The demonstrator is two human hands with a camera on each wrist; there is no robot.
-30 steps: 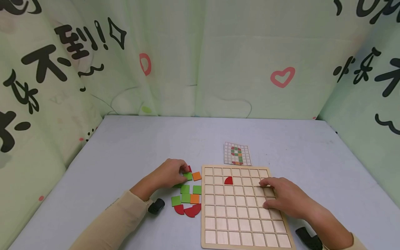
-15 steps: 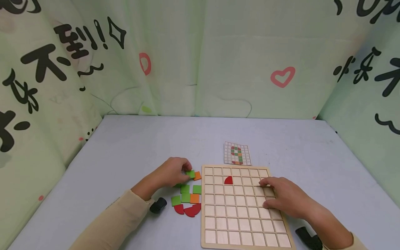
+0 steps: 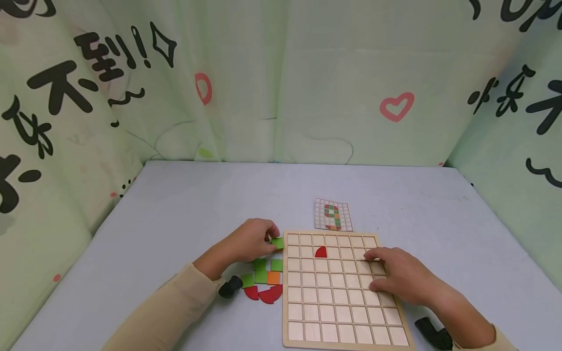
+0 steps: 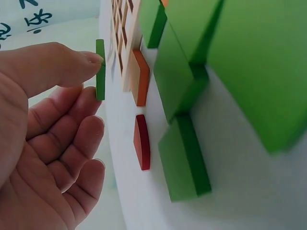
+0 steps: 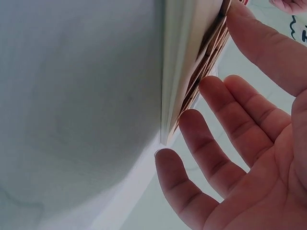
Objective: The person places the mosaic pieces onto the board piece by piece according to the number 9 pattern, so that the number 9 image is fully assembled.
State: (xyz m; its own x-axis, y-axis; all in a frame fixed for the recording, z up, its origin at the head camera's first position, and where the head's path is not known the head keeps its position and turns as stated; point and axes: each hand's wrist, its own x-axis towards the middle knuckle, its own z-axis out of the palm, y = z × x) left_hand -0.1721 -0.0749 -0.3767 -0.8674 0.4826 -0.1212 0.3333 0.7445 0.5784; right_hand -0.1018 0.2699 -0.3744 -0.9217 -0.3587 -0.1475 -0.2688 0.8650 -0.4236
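Observation:
Between thumb and fingers my left hand (image 3: 253,239) pinches a green square tile (image 4: 100,72), lifted off the table beside the left edge of the wooden grid board (image 3: 333,281). My right hand (image 3: 406,275) rests on the board's right side, fingers relaxed and holding nothing. One red quarter-circle piece (image 3: 321,252) lies in a cell of the board's second row. Loose green tiles (image 3: 260,276), an orange tile (image 3: 273,278) and red rounded pieces (image 3: 270,294) lie left of the board. In the left wrist view, an orange tile (image 4: 139,78) and a red piece (image 4: 142,142) lie below the held tile.
A small card (image 3: 333,214) printed with a coloured grid pattern lies behind the board. The white table (image 3: 197,195) is enclosed by pale green curtains (image 3: 325,83) at the back and sides. A black wrist strap (image 3: 230,287) is on the left wrist.
My left hand has picked up the green square tile and moved right with it to the board's left edge. The right hand has stayed in place on the board.

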